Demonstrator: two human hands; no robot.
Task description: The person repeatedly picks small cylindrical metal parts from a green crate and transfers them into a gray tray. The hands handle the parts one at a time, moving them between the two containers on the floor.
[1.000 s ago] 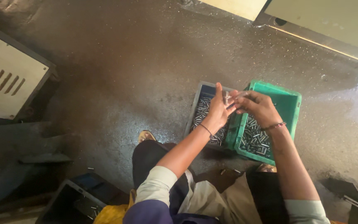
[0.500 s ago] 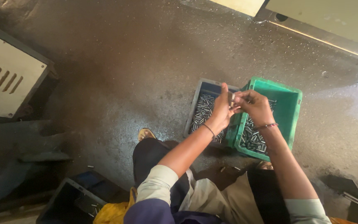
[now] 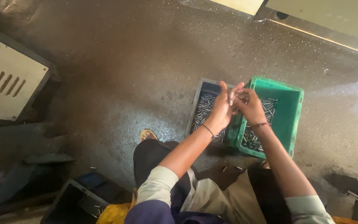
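Far left: a cream cabinet panel with slanted vent slots, set in a dark frame, stands at the edge of the concrete floor. Below it, bottom left, a dark open bin sits on the floor with a few loose pins just beside it.

Centre: the person squats, one sandalled foot visible on the floor ahead of the knee. A blue-grey tray lies on the floor in front, with small metal pins spread over its bottom.

Left hand: raised over the blue-grey tray's right side, fingers extended upward and close together, thumb side turned to the other hand. A thin dark band sits on the wrist. It seems to pinch a small pale pin at the fingertips, where both hands meet; too small to tell which hand really has it.

Right hand: touching the left hand at the fingertips, fingers curled in, mostly closed. Red-brown bangle on the wrist. It hovers over the seam between the two containers.

Right: a green plastic crate sits touching the blue-grey tray, tilted a bit against it. More metal pins lie heaped in its near-left part, the far-right part mostly bare.

Top right: the pale base of a machine runs along the floor edge.
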